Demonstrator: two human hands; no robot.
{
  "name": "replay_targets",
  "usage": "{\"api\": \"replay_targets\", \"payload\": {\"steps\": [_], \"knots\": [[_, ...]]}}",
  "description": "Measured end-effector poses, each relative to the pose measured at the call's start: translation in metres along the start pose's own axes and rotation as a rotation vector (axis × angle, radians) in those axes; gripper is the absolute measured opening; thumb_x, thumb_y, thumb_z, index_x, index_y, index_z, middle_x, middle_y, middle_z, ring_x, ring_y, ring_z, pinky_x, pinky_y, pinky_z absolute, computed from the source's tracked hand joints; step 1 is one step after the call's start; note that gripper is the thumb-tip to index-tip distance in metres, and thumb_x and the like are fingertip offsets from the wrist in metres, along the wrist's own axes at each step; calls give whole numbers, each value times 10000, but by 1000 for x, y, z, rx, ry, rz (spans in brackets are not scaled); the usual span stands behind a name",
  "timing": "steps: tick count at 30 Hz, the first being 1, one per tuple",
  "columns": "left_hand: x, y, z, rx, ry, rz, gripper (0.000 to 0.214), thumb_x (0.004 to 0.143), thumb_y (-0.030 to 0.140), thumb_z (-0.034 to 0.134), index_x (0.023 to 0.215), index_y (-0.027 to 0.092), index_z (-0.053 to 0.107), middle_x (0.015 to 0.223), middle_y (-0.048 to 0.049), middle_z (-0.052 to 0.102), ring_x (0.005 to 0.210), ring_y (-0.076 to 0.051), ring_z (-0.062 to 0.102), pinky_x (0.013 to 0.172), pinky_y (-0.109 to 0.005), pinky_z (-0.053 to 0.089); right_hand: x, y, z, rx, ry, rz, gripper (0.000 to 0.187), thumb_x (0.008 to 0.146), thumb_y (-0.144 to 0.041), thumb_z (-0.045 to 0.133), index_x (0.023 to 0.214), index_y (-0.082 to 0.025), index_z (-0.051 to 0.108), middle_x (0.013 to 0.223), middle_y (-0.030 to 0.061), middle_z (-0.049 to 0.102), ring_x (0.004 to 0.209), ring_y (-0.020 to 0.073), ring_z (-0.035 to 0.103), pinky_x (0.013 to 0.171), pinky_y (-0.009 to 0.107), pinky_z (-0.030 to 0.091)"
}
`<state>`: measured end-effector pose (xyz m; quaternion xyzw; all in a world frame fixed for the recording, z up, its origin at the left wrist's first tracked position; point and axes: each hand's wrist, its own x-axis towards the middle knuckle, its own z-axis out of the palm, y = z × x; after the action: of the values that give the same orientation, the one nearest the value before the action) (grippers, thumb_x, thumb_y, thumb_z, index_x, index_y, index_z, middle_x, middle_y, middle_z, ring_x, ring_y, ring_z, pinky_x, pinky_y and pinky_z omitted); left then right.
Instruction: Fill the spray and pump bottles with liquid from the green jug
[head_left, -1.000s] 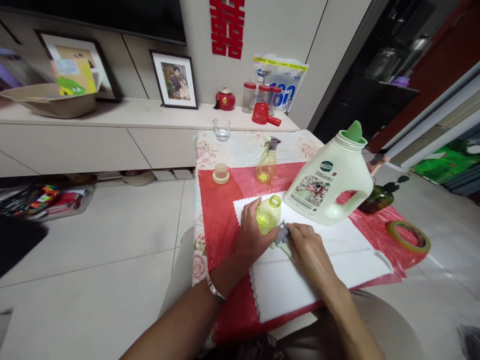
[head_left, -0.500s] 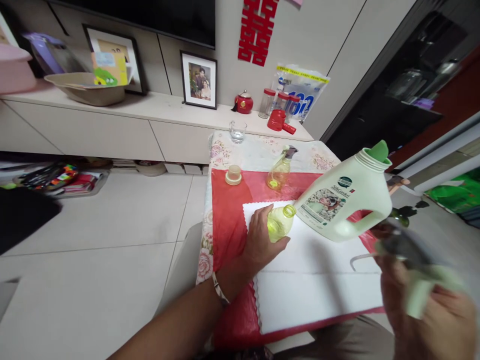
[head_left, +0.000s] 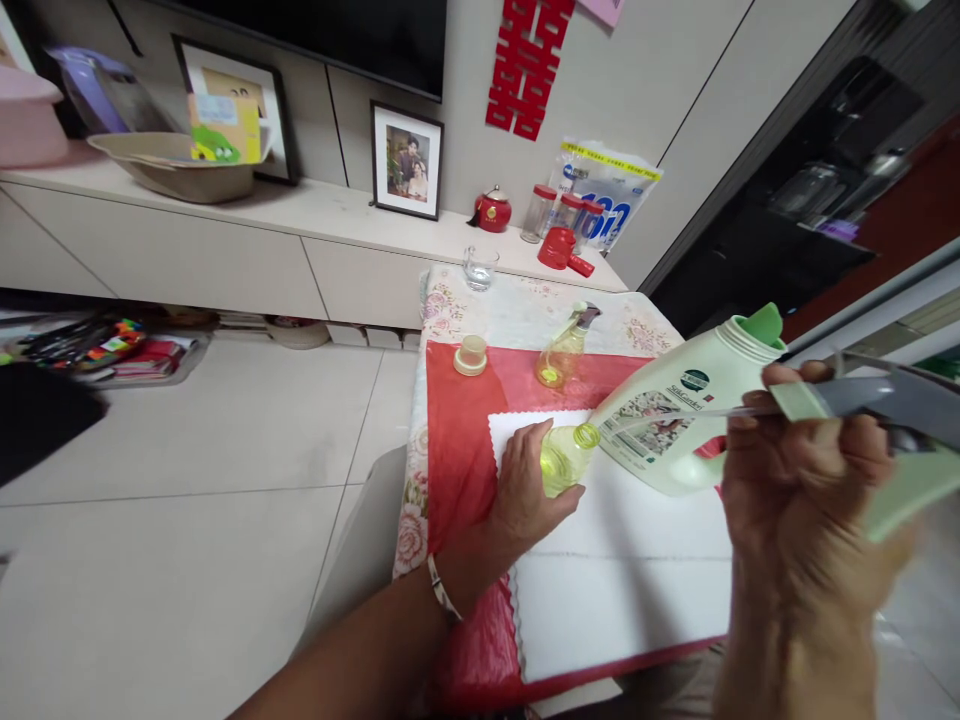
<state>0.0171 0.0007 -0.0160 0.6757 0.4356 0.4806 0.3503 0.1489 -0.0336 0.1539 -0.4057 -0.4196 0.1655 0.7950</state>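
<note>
My left hand [head_left: 525,490] is wrapped round a clear yellow bottle [head_left: 566,460], uncapped, with some liquid inside. It stands tilted on a white mat [head_left: 600,600]. In my right hand [head_left: 806,490] is a spray head [head_left: 847,400], grey and pale green, raised at the right. Its thin dip tube [head_left: 697,412] points left toward the bottle's mouth, passing in front of a large pale green detergent jug [head_left: 675,400]. The jug's top is uncapped and shows a green spout. Behind the mat are another spray bottle [head_left: 562,355] and a translucent cap [head_left: 471,355].
A red cloth [head_left: 461,430] and a floral tablecloth [head_left: 510,290] cover the table. A glass cup [head_left: 480,267] stands at its far edge. Along the wall, a ledge [head_left: 330,205] holds red-lidded jars [head_left: 538,213], a red pot [head_left: 493,209] and framed photos [head_left: 407,160].
My right hand has risen and moved in with the spray head, whose tube now lies nearly level toward the bottle. My left hand keeps its hold on the bottle.
</note>
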Motion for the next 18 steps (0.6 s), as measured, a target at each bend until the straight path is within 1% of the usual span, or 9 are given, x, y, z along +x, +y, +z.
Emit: {"api": "replay_targets", "payload": {"steps": [2, 4, 6, 8, 11, 13, 16, 18], "knots": [[0, 0, -1, 0, -12, 10, 812, 667, 147, 779, 1383, 204, 400, 1330, -144, 556, 1277, -337, 547, 1113, -558, 471, -2, 10, 4, 30, -7, 58, 400, 728, -245, 836, 1087, -162, 680, 1166, 64, 556, 896, 92, 562, 704, 171, 492], [1, -1, -1, 4, -11, 33, 815, 669, 145, 778, 1387, 201, 397, 1321, -141, 566, 1277, -340, 548, 1108, -559, 475, -5, 18, 7, 40, -8, 109, 431, 730, -235, 848, 1113, -151, 668, 1227, 78, 534, 965, 109, 571, 734, 174, 505], [1, -1, 0, 12, 0, 53, 826, 664, 143, 782, 1391, 195, 393, 1315, -141, 570, 1273, -341, 551, 1106, -560, 476, -8, 26, 9, 24, -31, 136, 444, 748, -246, 848, 1143, -174, 659, 1309, 68, 498, 1060, 133, 573, 765, 176, 518], [1, -2, 1, 20, 12, 65, 839, 654, 141, 788, 1391, 198, 391, 1312, -136, 571, 1265, -337, 556, 1103, -555, 478, -13, 35, 8, 9, -76, 152, 461, 756, -263, 849, 1167, -203, 650, 1342, 55, 488, 1135, 159, 565, 792, 185, 528], [1, -3, 2, 34, 29, 79, 846, 648, 146, 794, 1389, 208, 392, 1303, -125, 577, 1246, -332, 565, 1090, -548, 489, -23, 52, 2, -42, -161, 233, 517, 739, -331, 861, 1188, -200, 642, 1267, 73, 544, 1144, 181, 569, 857, 236, 546], [1, -3, 2, 39, 34, 91, 839, 652, 151, 794, 1388, 212, 395, 1298, -121, 581, 1238, -329, 569, 1079, -539, 498, -31, 64, -3, -67, -210, 292, 501, 731, -355, 862, 1151, -174, 658, 1192, 86, 580, 1136, 192, 574, 918, 283, 546], [2, -2, 1, 35, 31, 101, 831, 655, 151, 793, 1386, 217, 403, 1293, -118, 585, 1230, -328, 573, 1070, -528, 504, -44, 80, -12, -81, -270, 368, 432, 738, -327, 855, 1093, -149, 686, 1109, 97, 609, 1123, 209, 582, 967, 338, 538], [2, -2, 2, 28, 31, 92, 826, 653, 151, 797, 1380, 216, 411, 1288, -121, 587, 1226, -331, 575, 1064, -532, 505, -51, 87, -18, -91, -297, 400, 425, 756, -303, 841, 1125, -153, 692, 1090, 97, 617, 1113, 210, 589, 982, 351, 532]]}}
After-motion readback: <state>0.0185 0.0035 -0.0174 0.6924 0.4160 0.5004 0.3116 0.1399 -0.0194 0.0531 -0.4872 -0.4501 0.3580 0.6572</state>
